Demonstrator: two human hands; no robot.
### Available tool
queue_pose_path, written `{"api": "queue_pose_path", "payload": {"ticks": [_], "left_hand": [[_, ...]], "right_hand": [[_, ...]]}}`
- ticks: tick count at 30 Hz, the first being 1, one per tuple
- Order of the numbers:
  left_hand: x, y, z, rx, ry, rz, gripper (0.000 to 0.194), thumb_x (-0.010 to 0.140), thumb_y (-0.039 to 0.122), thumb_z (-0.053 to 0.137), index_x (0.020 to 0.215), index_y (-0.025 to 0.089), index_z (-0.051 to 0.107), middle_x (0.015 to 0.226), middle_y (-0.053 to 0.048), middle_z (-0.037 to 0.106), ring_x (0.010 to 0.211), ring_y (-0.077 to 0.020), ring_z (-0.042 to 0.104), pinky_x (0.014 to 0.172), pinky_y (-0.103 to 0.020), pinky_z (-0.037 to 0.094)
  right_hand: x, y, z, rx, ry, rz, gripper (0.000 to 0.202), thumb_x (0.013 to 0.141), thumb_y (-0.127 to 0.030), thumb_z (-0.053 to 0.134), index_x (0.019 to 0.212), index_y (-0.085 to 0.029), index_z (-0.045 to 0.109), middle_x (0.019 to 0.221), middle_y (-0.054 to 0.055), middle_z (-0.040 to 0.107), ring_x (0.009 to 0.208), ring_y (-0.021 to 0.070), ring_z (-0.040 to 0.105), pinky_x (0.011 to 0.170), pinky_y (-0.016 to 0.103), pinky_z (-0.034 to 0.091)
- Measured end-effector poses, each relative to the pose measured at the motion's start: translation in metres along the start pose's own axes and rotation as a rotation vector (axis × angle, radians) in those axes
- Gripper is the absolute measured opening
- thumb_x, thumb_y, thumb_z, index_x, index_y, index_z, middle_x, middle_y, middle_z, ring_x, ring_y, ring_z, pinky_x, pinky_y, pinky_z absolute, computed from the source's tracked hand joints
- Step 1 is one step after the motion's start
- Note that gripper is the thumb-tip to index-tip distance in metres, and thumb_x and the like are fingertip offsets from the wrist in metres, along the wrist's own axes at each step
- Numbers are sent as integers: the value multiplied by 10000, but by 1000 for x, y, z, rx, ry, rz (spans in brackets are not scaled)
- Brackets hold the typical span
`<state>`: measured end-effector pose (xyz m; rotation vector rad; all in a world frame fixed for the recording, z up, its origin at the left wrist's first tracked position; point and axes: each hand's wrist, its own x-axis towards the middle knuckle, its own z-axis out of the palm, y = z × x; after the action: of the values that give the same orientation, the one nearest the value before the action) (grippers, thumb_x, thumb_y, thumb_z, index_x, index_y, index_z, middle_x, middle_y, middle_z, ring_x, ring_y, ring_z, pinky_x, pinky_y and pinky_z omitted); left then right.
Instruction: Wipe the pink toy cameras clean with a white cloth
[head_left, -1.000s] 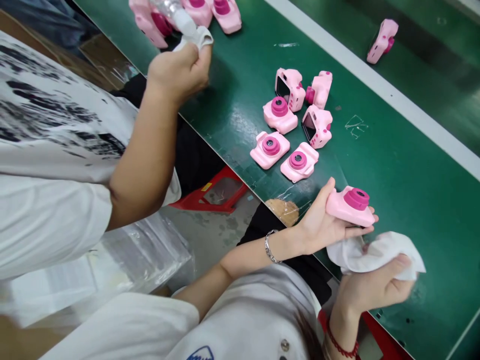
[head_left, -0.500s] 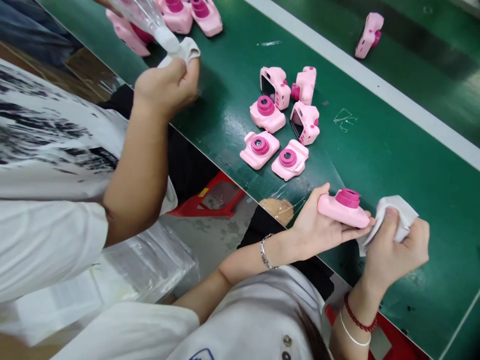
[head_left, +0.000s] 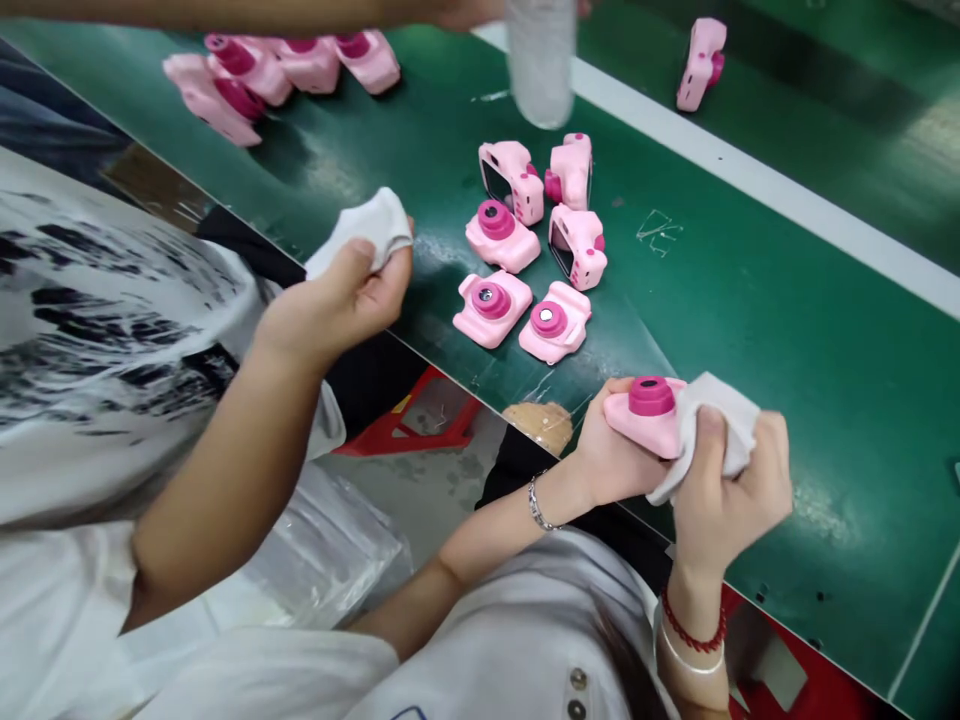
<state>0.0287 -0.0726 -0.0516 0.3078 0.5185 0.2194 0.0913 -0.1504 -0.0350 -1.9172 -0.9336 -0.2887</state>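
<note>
At lower right of the frame, holding a pink toy camera [head_left: 637, 432] in the left hand [head_left: 604, 465], closed on it from below, with the thumb behind its upper edge, the fingers mostly hidden and the magenta lens facing up. Gripping a white cloth [head_left: 731, 405] in the right hand [head_left: 739, 490], with thumb and fingers clamped on it, and touching it to the right end of that camera. Wearing a silver bracelet [head_left: 541, 505] on the left wrist, and a red braided bracelet [head_left: 694, 630] on the right.

Near mid-frame, on the green table [head_left: 825, 400], a cluster of pink toy cameras [head_left: 517, 252], some with lens up, two with dark screens showing. At upper left, a second pink group [head_left: 311, 70]; at upper right, past the white strip [head_left: 757, 170], a single camera [head_left: 697, 70] on end.

Left of centre, a co-worker's hand [head_left: 345, 300], pinching another cloth [head_left: 379, 220]. At the top edge, in a hand mostly cut off, a clear bottle [head_left: 541, 70], blurred.
</note>
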Motion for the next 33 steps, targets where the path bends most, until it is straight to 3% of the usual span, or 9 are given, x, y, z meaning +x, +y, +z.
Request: {"api": "queue_pose_path", "payload": {"ticks": [3, 7, 10, 13, 18, 21, 28, 31, 33], "left_hand": [[1, 3, -3, 287, 49, -1, 625, 921, 483, 142, 957, 149, 668, 920, -72, 758, 1137, -312, 691, 895, -413, 542], [-6, 8, -5, 729, -42, 71, 888, 947, 376, -160, 1243, 98, 629, 992, -92, 773, 1068, -263, 720, 853, -409, 509], [-15, 10, -12, 1051, -113, 294, 647, 976, 487, 169, 1454, 177, 476, 1119, -47, 768, 1093, -248, 708, 879, -380, 480], [-23, 11, -19, 1215, -266, 507, 899, 833, 471, 524, 1618, 275, 131, 1453, -55, 599, 1265, -249, 613, 994, -350, 444], [-24, 9, -28, 1357, -364, 573, 1078, 802, 324, 536, 1592, 287, -196, 1536, -76, 498, 1386, -263, 497, 1055, -341, 409], [-20, 5, -35, 1396, -292, 550, 1150, 777, 357, 586, 1571, 262, -241, 1584, -120, 421, 1408, -316, 457, 1067, -379, 395], [-16, 2, -34, 1267, -170, 493, 1162, 778, 484, 586, 1573, 237, -226, 1517, -150, 481, 1317, -279, 513, 1041, -404, 386], [-17, 8, -27, 1214, -98, 506, 1122, 744, 528, 583, 1620, 227, -51, 1439, -136, 547, 1253, -272, 545, 995, -404, 398], [-19, 10, -23, 1181, -81, 514, 1090, 731, 552, 568, 1628, 234, 37, 1403, -111, 558, 1237, -268, 547, 967, -397, 399]], "right_hand": [[9, 10, -2, 70, -59, 349, 412, 933, -525, 611, 707, -182, 581, 641, -27, 524, 576, 107, 495, 551, 255, 401], [15, 20, -13, 300, 110, 675, 404, 844, -587, 688, 761, -200, 602, 605, -37, 532, 501, 124, 469, 461, 273, 380], [23, 23, -26, 495, 164, 699, 369, 818, -525, 729, 690, -234, 541, 512, -64, 425, 413, 111, 370, 377, 269, 286], [31, 26, -38, 597, 41, 713, 460, 764, -541, 783, 608, -244, 468, 473, -91, 293, 380, 86, 276, 351, 261, 210], [22, 29, -34, 400, -115, 786, 456, 738, -598, 782, 644, -206, 569, 535, -38, 487, 445, 100, 414, 404, 252, 308], [6, 22, -18, 260, -207, 632, 370, 845, -540, 708, 762, -182, 663, 634, -23, 565, 513, 105, 480, 463, 243, 374], [-37, 5, -16, 8, -196, -138, 174, 923, -123, 621, 1014, -233, 720, 839, -18, 608, 707, 82, 580, 635, 205, 450], [-54, 13, -27, 135, -273, -181, 189, 897, -91, 608, 963, -227, 720, 814, -18, 606, 678, 94, 580, 592, 218, 447], [-60, 19, -33, 182, -194, -44, 108, 897, -145, 626, 876, -206, 713, 771, -14, 595, 646, 112, 560, 558, 242, 426]]}}
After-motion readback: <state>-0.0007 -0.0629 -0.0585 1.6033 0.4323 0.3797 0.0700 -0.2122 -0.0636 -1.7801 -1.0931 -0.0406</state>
